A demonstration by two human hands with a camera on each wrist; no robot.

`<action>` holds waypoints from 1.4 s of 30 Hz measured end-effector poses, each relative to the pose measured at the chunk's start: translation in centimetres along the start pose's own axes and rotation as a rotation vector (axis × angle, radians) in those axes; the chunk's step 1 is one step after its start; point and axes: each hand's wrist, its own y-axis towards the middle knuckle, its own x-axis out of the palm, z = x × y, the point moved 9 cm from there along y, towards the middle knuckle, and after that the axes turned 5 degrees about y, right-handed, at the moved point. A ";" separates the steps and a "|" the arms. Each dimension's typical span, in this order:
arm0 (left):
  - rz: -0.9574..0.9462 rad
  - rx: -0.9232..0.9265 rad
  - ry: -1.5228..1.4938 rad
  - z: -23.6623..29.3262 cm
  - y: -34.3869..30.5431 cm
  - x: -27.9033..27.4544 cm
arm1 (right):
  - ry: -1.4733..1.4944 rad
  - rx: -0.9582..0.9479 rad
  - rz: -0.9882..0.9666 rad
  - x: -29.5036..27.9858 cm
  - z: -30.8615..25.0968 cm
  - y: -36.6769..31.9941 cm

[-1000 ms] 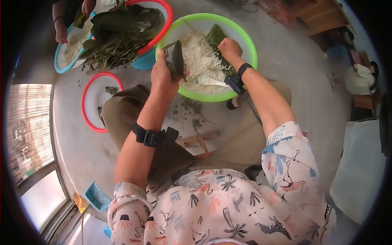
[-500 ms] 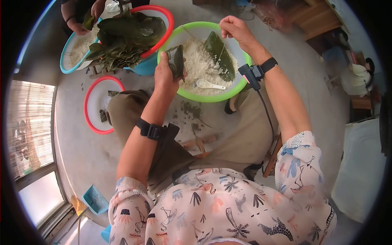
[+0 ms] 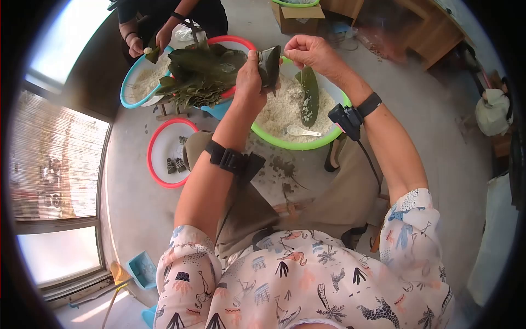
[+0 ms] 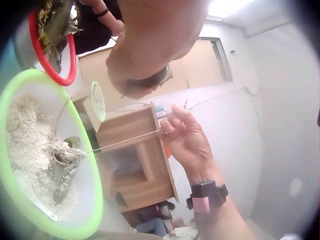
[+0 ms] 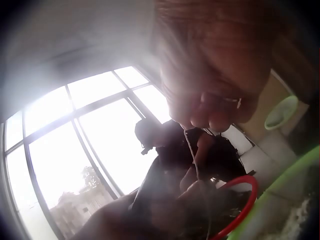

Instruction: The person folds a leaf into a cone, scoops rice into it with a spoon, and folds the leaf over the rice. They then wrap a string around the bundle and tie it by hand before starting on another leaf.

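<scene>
My left hand grips a dark green leaf-wrapped dumpling, raised above the near-left rim of the green-rimmed basin. Just to its right, my right hand pinches a thin string between thumb and fingers. In the left wrist view the string stretches from a tangled bundle of strings in the basin up to that hand. White rice fills much of the basin. A long green leaf and a white spoon lie on it.
A red-rimmed basin heaped with leaves stands left of the rice. Beyond it another person works over a blue-rimmed basin. Wrapped dumplings sit in a red-rimmed basin on the floor by my knee.
My right hand has come up out of the rice basin with a string and moved toward the left hand. The left hand has lifted the dumpling; the head view has shifted.
</scene>
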 end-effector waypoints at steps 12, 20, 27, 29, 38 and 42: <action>0.100 -0.115 0.029 -6.0 0.6 -7.2 | -0.824 -0.005 0.443 -12.1 5.0 -4.5; 0.184 -0.198 -0.093 -7.8 0.8 -8.9 | -1.049 0.063 0.356 -11.7 7.5 -2.7; 0.201 -0.216 -0.108 -7.0 0.3 -9.2 | -1.153 -0.042 0.227 -6.1 16.3 -0.4; 0.246 -0.229 -0.098 -6.8 0.0 -9.7 | -0.975 0.227 0.214 -6.4 21.1 -0.3; 0.164 -0.207 -0.108 -6.2 0.1 -9.4 | -0.922 0.438 0.162 -4.3 24.4 -0.5; 0.139 -0.203 -0.122 -6.5 0.0 -9.1 | -0.993 0.434 0.182 -4.3 26.0 -0.5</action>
